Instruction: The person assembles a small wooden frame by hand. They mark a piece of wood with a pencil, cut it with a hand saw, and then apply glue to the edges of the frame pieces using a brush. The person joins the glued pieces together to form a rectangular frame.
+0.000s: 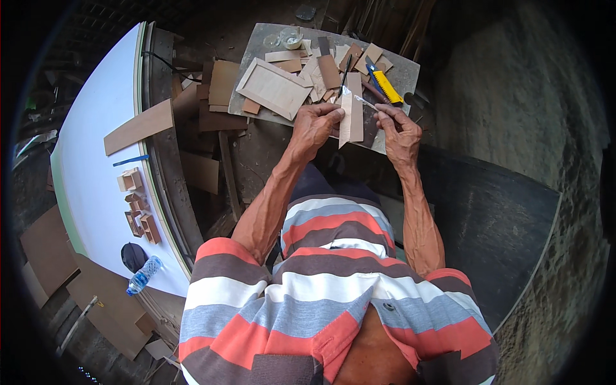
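My left hand (316,130) pinches a thin, pale wood strip (345,122) between thumb and fingers, holding it upright over the near edge of the small worktable (404,64). White, glue-like stuff shows at the strip's far end. A second, wider wood strip (357,119) lies just to its right. In my right hand (399,133) is a thin stick (367,103), closed between thumb and fingertips, its whitish tip pointing at the strip. Beyond that hand rests a yellow utility knife (387,86). A shallow wooden panel with a raised border (276,88) lies to the left.
Several wood offcuts (329,70) and a glass jar with pale contents (292,42) crowd the worktable. Along the left runs a white board (96,141) bearing a wood plank (139,127), small wooden boxes (130,179) and a plastic bottle (144,276). A dark panel (487,224) stands right.
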